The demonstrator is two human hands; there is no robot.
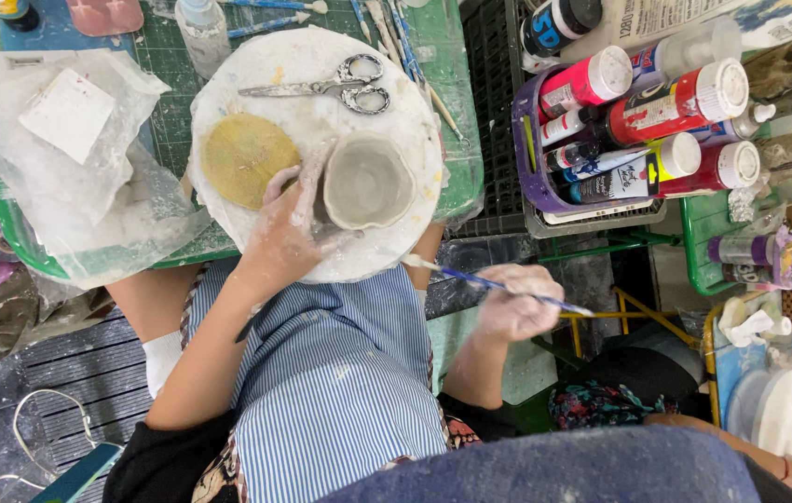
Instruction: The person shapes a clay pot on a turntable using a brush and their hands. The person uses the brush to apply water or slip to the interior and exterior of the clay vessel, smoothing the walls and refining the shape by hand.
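While the left hand cups the outer wall of the small grey clay bowl, fingers pressed on its left side, the bowl sits on the round white board, just right of the yellow sponge and below the scissors. Right hand grips 1 thin blue brush, held off the board's lower right, apart from the bowl. Bowl looks formed, rim uneven, no paint on it yet; smoothing seems left.
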